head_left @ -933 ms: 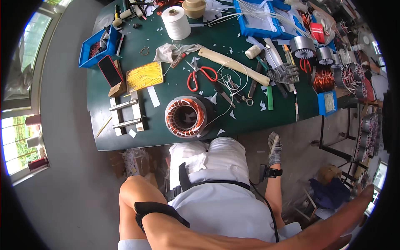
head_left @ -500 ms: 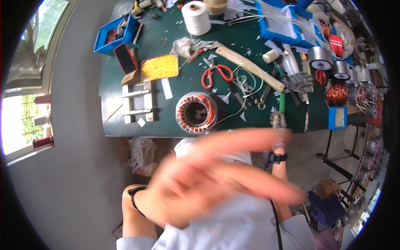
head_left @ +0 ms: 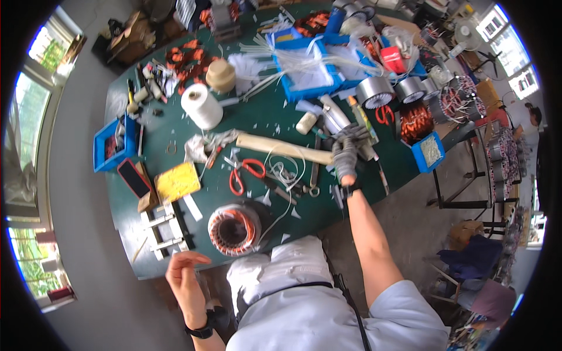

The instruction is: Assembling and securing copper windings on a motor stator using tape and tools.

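Note:
My left hand [head_left: 185, 276] is bare and raised off the near table edge, below the white frame. Its fingers are loosely bent with the tips apart, and nothing shows in them. In a grey glove, my right hand [head_left: 345, 162] reaches over the table's right side, by the end of a pale wooden strip [head_left: 287, 148]. A grey work glove [head_left: 358, 136] lies just beyond and blends with the hand, so my fingers cannot be made out. Near the front edge stands a stator [head_left: 234, 229] with orange windings laced in white cord. Red-handled scissors [head_left: 244, 173] lie behind it.
The green table [head_left: 175, 131] also holds a white thread spool [head_left: 202, 106], a yellow pad [head_left: 178, 181], a phone [head_left: 134, 178], a white frame [head_left: 163, 229] and a blue bin [head_left: 116, 143]. Blue trays [head_left: 304, 70] and metal cylinders [head_left: 375, 92] stand at the back right.
The view has swung, so the table appears tilted. My left hand, blurred and close up before, is now lower left beside the table edge. My right hand has reached farther over the table.

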